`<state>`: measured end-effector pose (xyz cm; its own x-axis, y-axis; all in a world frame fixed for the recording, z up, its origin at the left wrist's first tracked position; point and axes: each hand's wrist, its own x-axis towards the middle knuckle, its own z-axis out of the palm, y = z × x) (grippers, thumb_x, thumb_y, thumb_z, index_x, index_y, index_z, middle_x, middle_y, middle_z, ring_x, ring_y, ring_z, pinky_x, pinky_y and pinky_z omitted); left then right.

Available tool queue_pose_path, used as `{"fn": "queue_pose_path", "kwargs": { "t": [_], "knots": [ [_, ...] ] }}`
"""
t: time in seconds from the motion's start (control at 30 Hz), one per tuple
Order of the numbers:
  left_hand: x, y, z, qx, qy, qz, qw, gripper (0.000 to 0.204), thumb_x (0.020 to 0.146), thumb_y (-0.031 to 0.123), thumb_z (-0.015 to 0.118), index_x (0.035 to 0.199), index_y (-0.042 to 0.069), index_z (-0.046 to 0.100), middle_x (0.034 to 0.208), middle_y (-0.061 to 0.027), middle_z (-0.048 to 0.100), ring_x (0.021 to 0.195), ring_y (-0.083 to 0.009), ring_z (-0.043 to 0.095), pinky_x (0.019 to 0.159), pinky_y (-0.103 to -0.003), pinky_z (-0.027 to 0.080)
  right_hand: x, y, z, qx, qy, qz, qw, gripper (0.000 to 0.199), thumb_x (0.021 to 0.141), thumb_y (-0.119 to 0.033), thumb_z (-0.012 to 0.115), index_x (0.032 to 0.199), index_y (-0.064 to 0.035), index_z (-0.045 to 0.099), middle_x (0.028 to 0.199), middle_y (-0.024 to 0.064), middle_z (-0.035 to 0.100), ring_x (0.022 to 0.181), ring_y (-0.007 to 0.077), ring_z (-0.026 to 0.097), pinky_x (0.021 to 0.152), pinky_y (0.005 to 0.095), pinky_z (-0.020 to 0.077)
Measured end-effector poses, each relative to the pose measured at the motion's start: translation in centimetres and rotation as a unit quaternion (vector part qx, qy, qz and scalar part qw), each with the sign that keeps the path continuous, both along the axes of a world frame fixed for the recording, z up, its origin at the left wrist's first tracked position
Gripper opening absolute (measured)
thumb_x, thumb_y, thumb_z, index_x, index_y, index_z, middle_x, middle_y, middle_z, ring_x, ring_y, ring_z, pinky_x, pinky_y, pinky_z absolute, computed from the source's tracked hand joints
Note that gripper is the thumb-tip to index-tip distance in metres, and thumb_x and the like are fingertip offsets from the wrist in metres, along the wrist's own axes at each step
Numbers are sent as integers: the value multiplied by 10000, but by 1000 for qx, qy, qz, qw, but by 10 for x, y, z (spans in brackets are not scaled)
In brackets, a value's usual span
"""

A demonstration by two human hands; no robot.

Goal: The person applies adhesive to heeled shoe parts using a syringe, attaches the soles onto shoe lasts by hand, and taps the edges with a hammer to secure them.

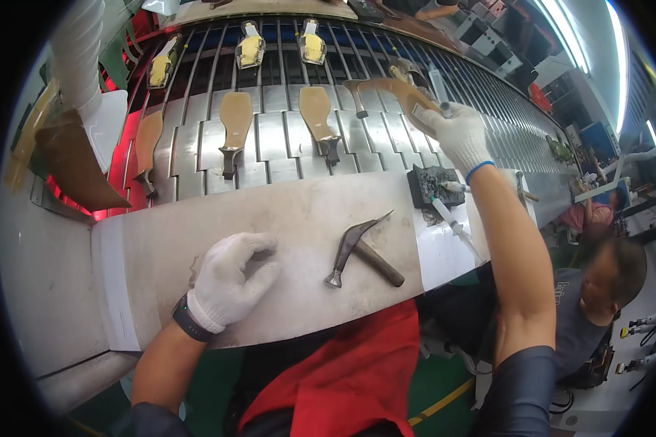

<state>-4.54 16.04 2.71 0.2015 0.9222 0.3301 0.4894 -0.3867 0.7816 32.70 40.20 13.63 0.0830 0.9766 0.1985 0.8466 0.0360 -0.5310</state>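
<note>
My left hand (233,280), in a white glove, rests on the pale worktop (291,211) with fingers loosely curved. A gap separates thumb and forefinger, and nothing shows between them. Right of it lies a hammer (353,244) with a curved dark metal head and a wooden handle. Out over the slatted conveyor, my gloved right hand (463,135) closes on one end of a tan shoe sole (397,91), whose heel points left. A clear syringe-like tube (437,81) rises beside those fingers; whether they hold it too, I cannot tell.
Several tan heeled soles (235,116) lie on the metal conveyor (273,146), with yellow-and-white shoe pieces (251,49) behind. Syringes (455,227) lean by a black foam block (426,186) under my right forearm. A white duct (76,54) hangs left; a co-worker (598,291) sits right.
</note>
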Motion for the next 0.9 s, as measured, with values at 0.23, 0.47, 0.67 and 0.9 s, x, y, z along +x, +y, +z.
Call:
{"fn": "queue_pose_path", "kwargs": {
  "t": [0.23, 0.47, 0.67, 0.9],
  "knots": [
    [-3, 1, 8, -15, 25, -15, 999, 293, 916, 40, 798, 1202, -10, 759, 1119, -169, 804, 1029, -314, 799, 961, -412, 627, 33, -19, 33, -28, -190, 35, 981, 502, 968, -456, 770, 1154, 7, 830, 1038, 251, 815, 972, 388, 795, 930, 475, 615],
    [0, -2, -1, -27, -15, 12, 999, 266, 930, 55, 790, 1188, -4, 764, 1089, -176, 798, 1007, -325, 793, 940, -419, 626, 69, -106, 85, -63, -261, 85, 960, 433, 954, -305, 740, 1232, 15, 830, 1154, 296, 793, 1042, 412, 791, 964, 472, 615],
    [3, -4, -4, -19, -14, 19, 1000, 290, 941, 36, 773, 1225, -23, 759, 1113, -183, 797, 1012, -297, 798, 938, -403, 630, 85, -140, 111, -177, -362, 108, 909, 311, 924, -221, 714, 1095, -12, 870, 919, 260, 792, 875, 413, 809, 852, 481, 654],
    [6, -10, 1, 6, 25, 40, 999, 288, 941, 37, 771, 1221, -23, 753, 1103, -181, 790, 989, -301, 795, 924, -407, 632, 89, -124, 56, -136, -444, 108, 879, 280, 892, -226, 681, 974, -29, 861, 957, 266, 784, 901, 457, 767, 893, 526, 626]
  ]
}}
